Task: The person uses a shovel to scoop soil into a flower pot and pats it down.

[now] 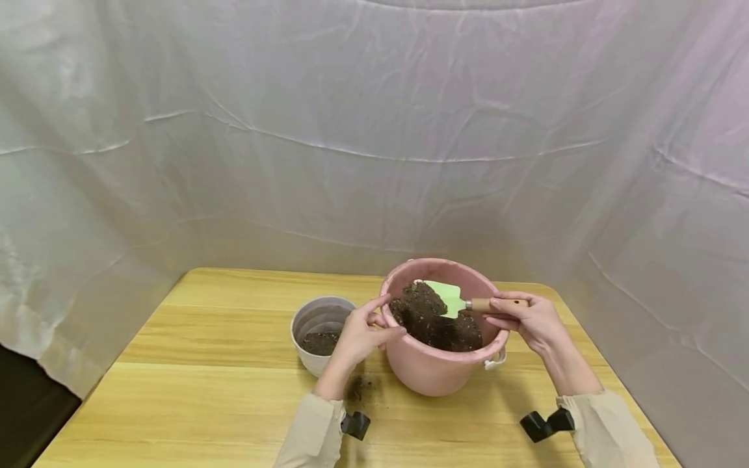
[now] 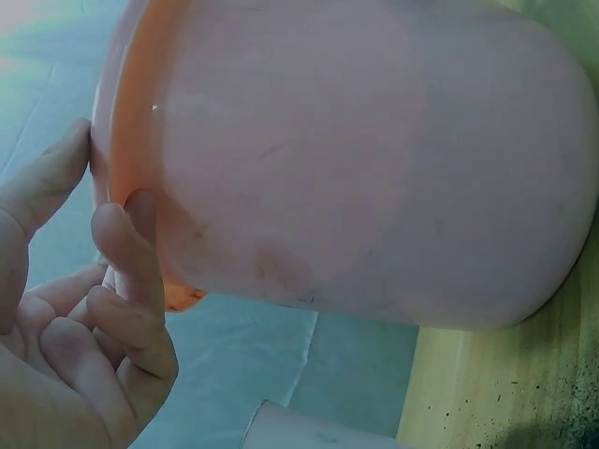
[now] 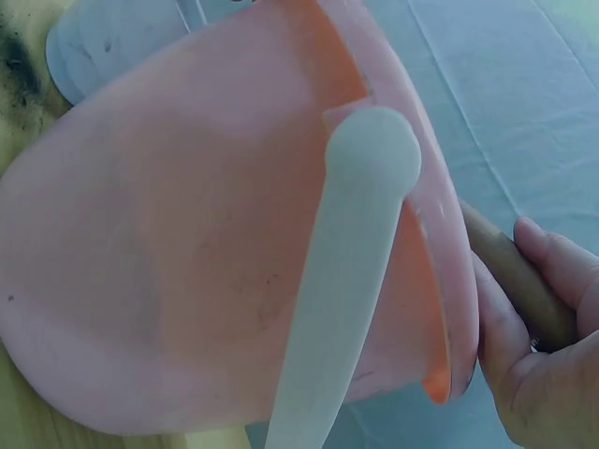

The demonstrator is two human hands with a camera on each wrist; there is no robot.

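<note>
Just right of frame centre, the trowel [image 1: 449, 298] lies level over the pink bucket [image 1: 434, 370], its long axis left-right, blade pointing left above the soil [image 1: 435, 323]. The right hand [image 1: 529, 320] curls its fingers round the wooden handle. The left hand [image 1: 361, 333] pinches the bucket's rim, finger and thumb. Only the right wrist view shows the bucket's white handle [image 3: 346, 281]; only the head view shows the soil.

Trowel [image 1: 450, 299] blade tip: buried in soil [image 1: 435, 322]. Bucket [image 3: 234, 271]: base cut off, right wrist view's bottom edge.
</note>
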